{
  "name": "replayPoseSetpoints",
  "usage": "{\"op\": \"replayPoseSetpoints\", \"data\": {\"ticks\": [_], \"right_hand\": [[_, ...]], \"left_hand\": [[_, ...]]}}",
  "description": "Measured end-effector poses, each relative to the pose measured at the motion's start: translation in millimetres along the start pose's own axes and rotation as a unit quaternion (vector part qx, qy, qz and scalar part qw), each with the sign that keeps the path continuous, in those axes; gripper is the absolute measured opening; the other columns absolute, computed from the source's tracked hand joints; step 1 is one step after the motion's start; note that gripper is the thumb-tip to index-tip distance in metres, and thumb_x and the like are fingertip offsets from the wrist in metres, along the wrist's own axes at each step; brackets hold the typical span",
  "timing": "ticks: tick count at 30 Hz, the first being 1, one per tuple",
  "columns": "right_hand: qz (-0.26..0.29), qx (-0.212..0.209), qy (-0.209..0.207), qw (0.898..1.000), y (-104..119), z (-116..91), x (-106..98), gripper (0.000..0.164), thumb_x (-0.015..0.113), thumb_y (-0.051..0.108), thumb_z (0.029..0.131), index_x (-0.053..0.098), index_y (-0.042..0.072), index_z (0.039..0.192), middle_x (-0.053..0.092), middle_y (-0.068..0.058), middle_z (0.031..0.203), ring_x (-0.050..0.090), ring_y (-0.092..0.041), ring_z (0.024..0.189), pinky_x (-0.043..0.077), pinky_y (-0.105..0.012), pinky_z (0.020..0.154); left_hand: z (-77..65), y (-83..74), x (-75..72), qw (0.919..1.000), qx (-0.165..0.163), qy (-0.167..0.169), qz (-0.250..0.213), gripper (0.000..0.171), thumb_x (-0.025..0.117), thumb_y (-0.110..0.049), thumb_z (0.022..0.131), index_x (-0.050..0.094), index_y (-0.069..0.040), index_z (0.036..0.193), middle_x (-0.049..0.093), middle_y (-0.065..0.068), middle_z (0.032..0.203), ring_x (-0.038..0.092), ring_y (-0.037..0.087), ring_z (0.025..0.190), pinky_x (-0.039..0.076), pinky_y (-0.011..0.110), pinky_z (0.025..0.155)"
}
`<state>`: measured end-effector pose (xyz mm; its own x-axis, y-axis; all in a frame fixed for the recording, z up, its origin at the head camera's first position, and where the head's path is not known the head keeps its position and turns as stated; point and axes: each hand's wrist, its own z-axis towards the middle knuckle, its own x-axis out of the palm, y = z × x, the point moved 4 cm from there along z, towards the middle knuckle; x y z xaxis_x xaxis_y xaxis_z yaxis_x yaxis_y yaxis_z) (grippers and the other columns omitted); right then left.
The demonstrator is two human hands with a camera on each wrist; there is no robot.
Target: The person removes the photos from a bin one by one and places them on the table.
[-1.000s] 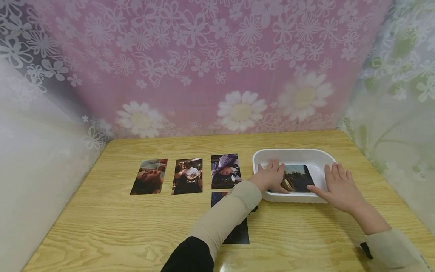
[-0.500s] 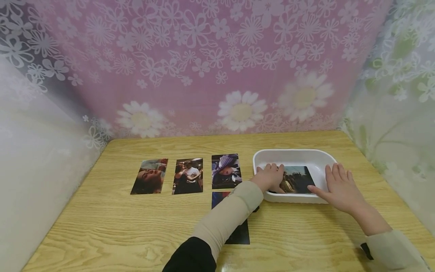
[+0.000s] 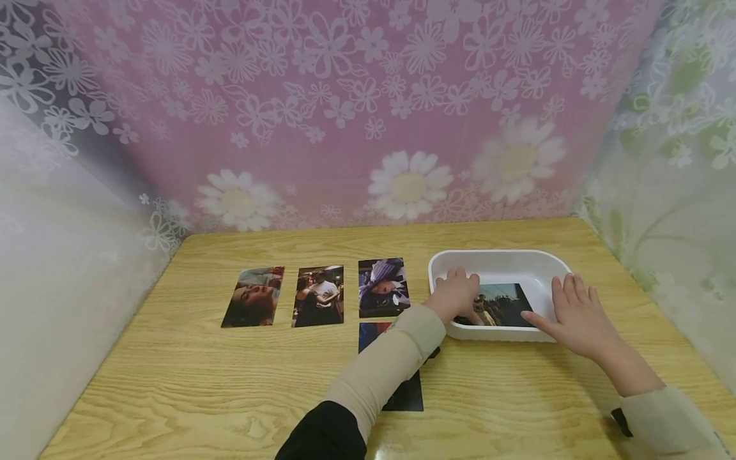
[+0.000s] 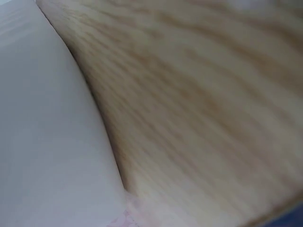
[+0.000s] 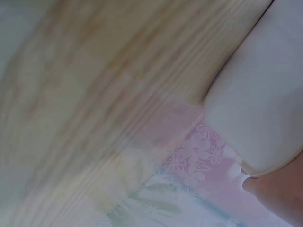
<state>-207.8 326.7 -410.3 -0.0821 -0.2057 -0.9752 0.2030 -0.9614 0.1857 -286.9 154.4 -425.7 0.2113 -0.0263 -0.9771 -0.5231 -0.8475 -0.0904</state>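
Observation:
A white plastic tray point(image 3: 489, 259) stands at the right of the table with a photo card point(image 3: 506, 303) lying flat inside, picture side up. My left hand point(image 3: 457, 297) reaches over the tray's left end, its fingers resting on the card's left part and hiding that edge. At the opposite end, my right hand point(image 3: 581, 319) is spread along the rim, thumb pointing at the card's front right corner. Each wrist view shows mainly the outer tray wall point(image 4: 52, 123) and the tabletop; in the right one, fingers point(image 5: 279, 194) touch the rim.
Photo cards lie in a row to the left: a face point(image 3: 253, 297), a couple point(image 3: 318, 297) and a purple picture point(image 3: 382, 287). Darker cards point(image 3: 408, 393) lie below, partly under the left sleeve. Flowered cloth point(image 3: 345, 115) walls the wooden table point(image 3: 230, 390) on several sides.
Inside the tray, the card has slid slightly toward the near side under my left hand, whose fingers have drawn in a little. My right hand has stayed nearly still.

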Motion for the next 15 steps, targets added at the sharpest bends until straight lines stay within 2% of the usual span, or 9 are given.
{"op": "replayPoseSetpoints", "data": {"ticks": [4,8,11,15], "right_hand": [[0.001,-0.001,-0.003,1.0,0.5,-0.2,0.0,0.096,0.048,0.054,0.084,0.013,-0.023,0.129,0.008,-0.045,0.129,-0.004,-0.05,0.124,-0.002,-0.061,0.095],[0.001,-0.003,-0.006,1.0,0.4,-0.2,0.2,0.095,0.048,0.053,0.084,0.013,-0.023,0.128,0.008,-0.045,0.129,-0.004,-0.05,0.124,-0.003,-0.061,0.095],[0.001,-0.001,-0.001,1.0,-0.4,0.2,0.2,0.095,0.047,0.054,0.084,0.013,-0.023,0.129,0.006,-0.045,0.13,-0.006,-0.049,0.124,-0.005,-0.06,0.095],[0.002,0.003,0.008,1.0,-0.5,-0.1,-0.3,0.095,0.046,0.054,0.084,0.012,-0.023,0.129,0.005,-0.044,0.131,-0.007,-0.049,0.124,-0.006,-0.059,0.095]], "left_hand": [[-0.9,1.8,0.3,1.0,-0.002,0.006,-0.007,0.064,0.073,-0.056,0.056,0.048,-0.024,0.106,0.041,0.0,0.103,0.037,0.017,0.095,0.037,0.039,0.078],[-1.3,3.1,-4.0,0.9993,0.0,-0.025,-0.028,0.062,0.073,-0.056,0.056,0.048,-0.023,0.102,0.042,0.0,0.099,0.038,0.017,0.093,0.037,0.039,0.078],[-1.2,4.5,-8.7,0.995,0.011,-0.06,-0.079,0.054,0.075,-0.05,0.059,0.047,-0.022,0.096,0.042,-0.003,0.089,0.039,0.014,0.083,0.038,0.032,0.071],[-0.6,6.7,-12.1,0.9819,0.03,-0.079,-0.169,0.045,0.076,-0.037,0.066,0.047,-0.019,0.096,0.042,-0.005,0.082,0.04,0.01,0.072,0.037,0.023,0.059]]}}
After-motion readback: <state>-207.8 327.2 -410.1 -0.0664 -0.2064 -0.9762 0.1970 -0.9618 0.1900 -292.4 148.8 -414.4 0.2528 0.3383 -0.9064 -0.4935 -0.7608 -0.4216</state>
